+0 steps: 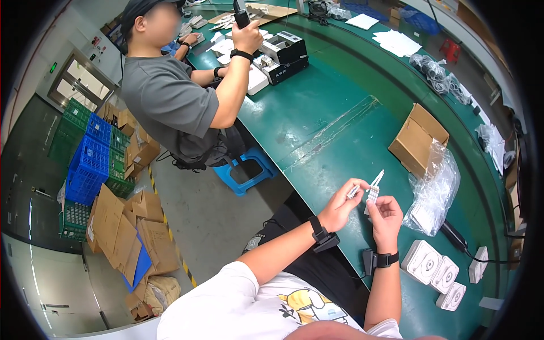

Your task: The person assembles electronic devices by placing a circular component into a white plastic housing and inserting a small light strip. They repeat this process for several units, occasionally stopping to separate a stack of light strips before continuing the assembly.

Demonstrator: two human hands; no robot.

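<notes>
White packs in clear bag [436, 190]

On the table [317, 102], a plastic bag [436, 192] lies between the cardboard box [416, 139] behind and white chargers [436, 272] in front.

Factory packing line, long green workbench [317, 107], stacked plastic crates [88, 164], flattened cardboard boxes [127, 226], seated co-worker [170, 96]

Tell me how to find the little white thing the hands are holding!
Look at the long green table, then at its near edge where the left hand and right hand meet. Between their fingertips is a small white strip, the only white piece held in the air, not lying down.
</notes>
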